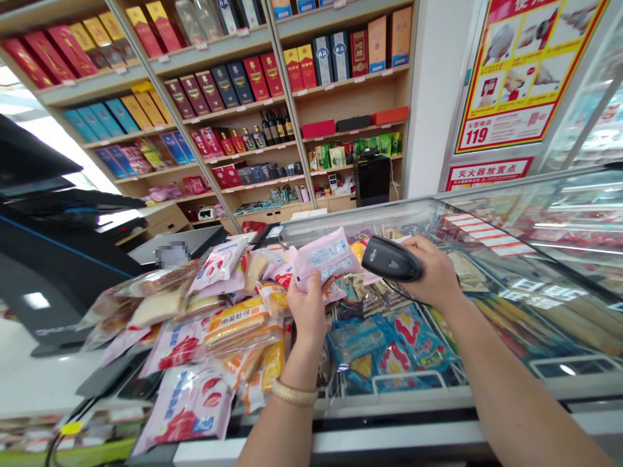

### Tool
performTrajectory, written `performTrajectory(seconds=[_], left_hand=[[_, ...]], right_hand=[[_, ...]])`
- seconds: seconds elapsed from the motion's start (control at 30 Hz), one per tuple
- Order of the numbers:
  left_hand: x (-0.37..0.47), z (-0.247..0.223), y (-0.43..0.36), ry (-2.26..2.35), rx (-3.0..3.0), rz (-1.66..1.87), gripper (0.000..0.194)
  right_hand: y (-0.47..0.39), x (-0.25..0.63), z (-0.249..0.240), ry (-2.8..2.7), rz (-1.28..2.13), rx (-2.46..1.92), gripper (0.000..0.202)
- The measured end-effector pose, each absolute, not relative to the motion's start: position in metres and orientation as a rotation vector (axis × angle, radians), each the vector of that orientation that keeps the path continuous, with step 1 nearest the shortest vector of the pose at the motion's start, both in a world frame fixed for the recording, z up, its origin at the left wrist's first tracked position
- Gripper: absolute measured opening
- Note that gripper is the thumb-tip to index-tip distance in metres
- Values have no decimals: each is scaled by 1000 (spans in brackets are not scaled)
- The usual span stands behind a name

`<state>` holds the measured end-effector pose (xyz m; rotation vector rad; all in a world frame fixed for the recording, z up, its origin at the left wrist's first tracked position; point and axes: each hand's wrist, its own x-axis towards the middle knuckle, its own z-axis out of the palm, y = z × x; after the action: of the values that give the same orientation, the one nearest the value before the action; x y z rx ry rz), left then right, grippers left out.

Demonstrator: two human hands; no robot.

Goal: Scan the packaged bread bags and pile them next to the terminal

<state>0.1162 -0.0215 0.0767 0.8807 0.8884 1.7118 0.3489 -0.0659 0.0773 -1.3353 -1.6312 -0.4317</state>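
Note:
My left hand [309, 301] grips a pink snack packet [325, 258] by its lower edge, with the printed label side up. In my right hand [433, 269] is a black barcode scanner [392, 258], its head pointing left at the packet, a small gap between them. A heap of packaged bread lies left of and below my left hand, with a yellow bread packet [238, 322] and a pink-and-white packet [192, 403] among it. Beneath the scanner, blue ice-cream packets [394, 344] show inside the glass-topped freezer.
The glass chest freezer [511, 259] spreads to the right. At the left stands a dark checkout terminal [43, 259] on a white counter [29, 383], with cables [73, 415] hanging at its edge. Shelves [233, 104] of boxed bottles fill the back wall.

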Motion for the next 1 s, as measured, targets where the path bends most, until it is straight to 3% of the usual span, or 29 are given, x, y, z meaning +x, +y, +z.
performTrajectory(seconds=[0.47, 0.7, 0.9, 1.0], left_hand=[[114, 65, -14, 923, 972, 1739, 47], [92, 61, -3, 1338, 1706, 1937, 43], [88, 58, -2, 1919, 2146, 1361, 49], [91, 60, -8, 2034, 2203, 1263, 53]], right_hand=[[-67, 346, 78, -1618, -362, -1334, 15], [-63, 348, 75, -1523, -376, -1319, 22], [-61, 349, 72, -1503, -400, -1294, 18], [-61, 348, 71, -1466, -428, -1291, 14]])
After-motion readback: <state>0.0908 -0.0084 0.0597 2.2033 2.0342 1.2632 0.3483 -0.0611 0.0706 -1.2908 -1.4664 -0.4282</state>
